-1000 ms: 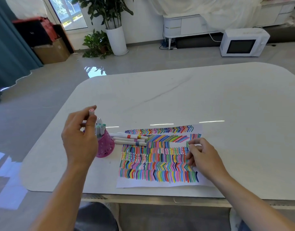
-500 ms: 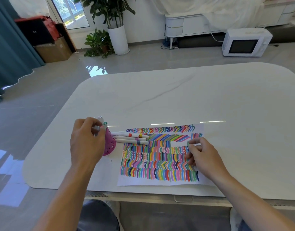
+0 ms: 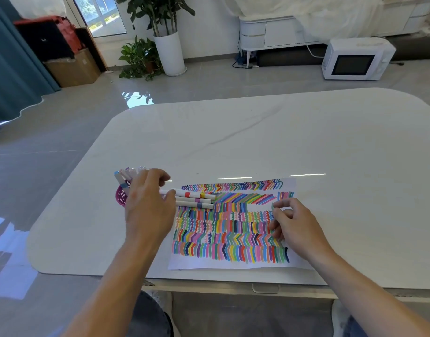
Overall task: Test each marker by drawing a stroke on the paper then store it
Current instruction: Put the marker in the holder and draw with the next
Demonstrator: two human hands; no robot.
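Observation:
A white paper (image 3: 233,263) covered in rows of coloured strokes lies near the table's front edge. Three white markers (image 3: 197,200) with coloured bands lie side by side on its upper left corner. Left of them stands a pink perforated holder (image 3: 119,197) with several markers (image 3: 127,175) standing in it. My left hand (image 3: 148,207) hovers between the holder and the lying markers, fingers loosely bent, thumb close to the end of the top marker, nothing in it. My right hand (image 3: 295,226) rests on the right side of the paper with bent fingers and holds nothing that I can see.
The white marble table (image 3: 270,137) stretches far back and to the right. On the floor beyond it are a white microwave (image 3: 356,60), potted plants (image 3: 160,40) and a cardboard box (image 3: 74,68).
My left hand lowered a pink-capped marker into the pink holder, let go of it and moved right toward the lying markers. My right hand stayed on the paper.

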